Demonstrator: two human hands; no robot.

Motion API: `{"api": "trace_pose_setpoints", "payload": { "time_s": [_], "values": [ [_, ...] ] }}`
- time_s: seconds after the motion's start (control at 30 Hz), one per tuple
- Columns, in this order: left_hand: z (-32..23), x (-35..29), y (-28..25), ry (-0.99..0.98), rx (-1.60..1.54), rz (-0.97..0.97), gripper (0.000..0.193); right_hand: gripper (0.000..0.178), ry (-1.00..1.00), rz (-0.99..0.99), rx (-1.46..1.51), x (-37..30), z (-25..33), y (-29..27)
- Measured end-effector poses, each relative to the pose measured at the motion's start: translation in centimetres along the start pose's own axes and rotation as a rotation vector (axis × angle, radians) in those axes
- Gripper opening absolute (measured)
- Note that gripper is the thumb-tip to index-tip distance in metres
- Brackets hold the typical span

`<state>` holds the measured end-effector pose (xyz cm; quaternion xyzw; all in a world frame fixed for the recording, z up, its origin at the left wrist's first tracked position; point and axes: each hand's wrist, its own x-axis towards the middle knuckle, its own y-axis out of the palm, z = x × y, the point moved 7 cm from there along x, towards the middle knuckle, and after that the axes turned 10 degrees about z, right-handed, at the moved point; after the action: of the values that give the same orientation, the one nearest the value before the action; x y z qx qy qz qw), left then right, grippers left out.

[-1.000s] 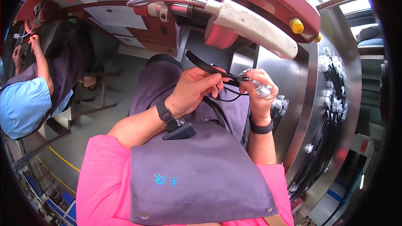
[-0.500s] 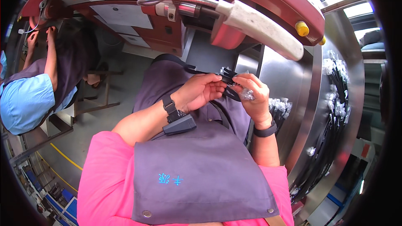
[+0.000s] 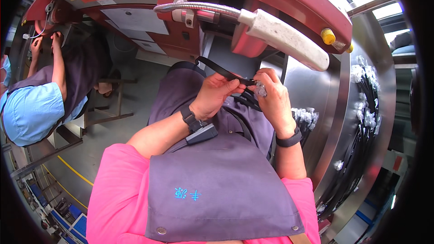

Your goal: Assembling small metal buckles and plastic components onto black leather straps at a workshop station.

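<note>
Above my lap I hold a narrow black strap (image 3: 217, 67) between both hands. My left hand (image 3: 214, 91) pinches it between thumb and fingers; the strap's free part arches up and away to the left. My right hand (image 3: 273, 97) is closed on the strap's other end, where a piece of crumpled clear plastic wrap (image 3: 261, 89) sits against the fingers. More black strap hangs below the right fingers. What lies inside the right fingertips is partly hidden.
A red machine (image 3: 266, 0) with a pale handle (image 3: 289, 38) overhangs the far side. At right, a metal tray (image 3: 332, 153) holds several black straps (image 3: 361, 140) with plastic-wrapped ends. Another bundle (image 3: 306, 119) lies beside my right wrist. A seated co-worker in a blue shirt (image 3: 36, 113) works at left.
My hands have moved slightly apart, and the strap now stretches up in an arch from my left fingers. The wrapped end has stayed at my right hand. The whole view has shifted a little.
</note>
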<state>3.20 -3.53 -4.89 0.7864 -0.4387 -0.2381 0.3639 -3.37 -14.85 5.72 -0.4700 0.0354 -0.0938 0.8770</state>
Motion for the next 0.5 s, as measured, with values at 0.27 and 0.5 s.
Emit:
{"api": "trace_pose_setpoints", "payload": {
  "time_s": [0.27,0.5],
  "values": [
    [-0.6,0.4,0.9,0.053,-0.116,0.031,0.018,0.018,0.101,-0.146,0.505,-0.5,-2.0,0.6],
    [-0.3,1.0,1.7,-0.055,-0.242,-0.006,0.018,0.012,0.119,-0.26,0.892,0.5,-3.3,1.4]
  ]
}}
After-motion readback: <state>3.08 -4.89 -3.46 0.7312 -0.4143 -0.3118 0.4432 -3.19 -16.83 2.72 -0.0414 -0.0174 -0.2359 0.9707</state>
